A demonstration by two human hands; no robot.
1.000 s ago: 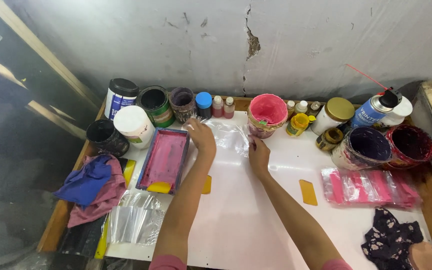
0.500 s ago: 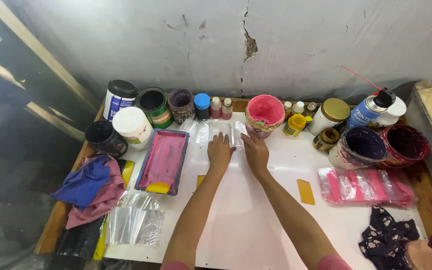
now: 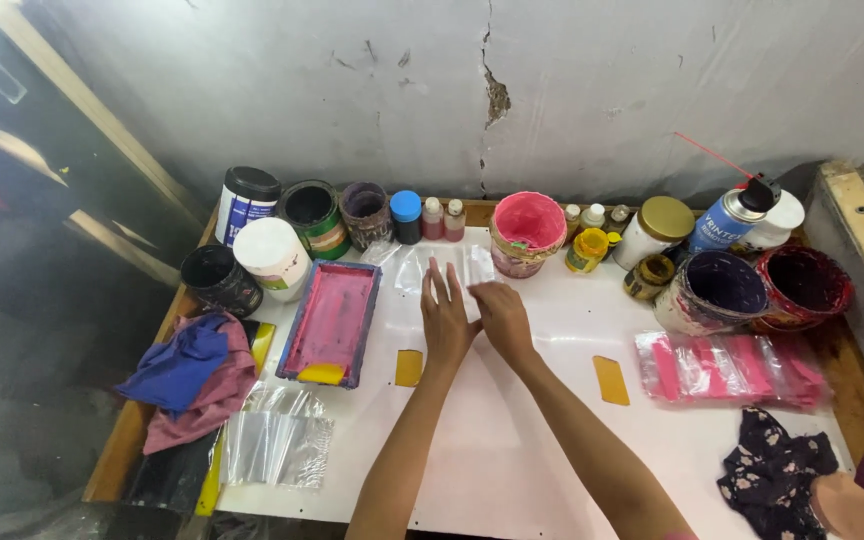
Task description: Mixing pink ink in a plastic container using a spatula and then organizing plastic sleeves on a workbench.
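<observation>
Cracked grey plaster backs a white worktable [image 3: 512, 440] crowded with paint pots. Left hand [image 3: 446, 318] and right hand [image 3: 502, 315], both flat and open, press a clear plastic sleeve [image 3: 444, 268] lying near a pink-stained tub [image 3: 528, 232]; smoothing appears underway, calling for even, careful pressure.

Both bare forearms came up from the lower edge of the view and leaned toward each other, so that the hands met near the middle. The left hand [image 3: 446, 318] lay palm down and flat, its fingers [image 3: 439, 282] straight, slightly spread and pointing away from the body. The right hand [image 3: 501, 318] lay just beside it, also palm down, turned a little inward, its fingers [image 3: 479, 292] reaching toward the left hand's and close to touching them. Neither hand was closed around anything; both were laid open, wrists low and straight.
</observation>
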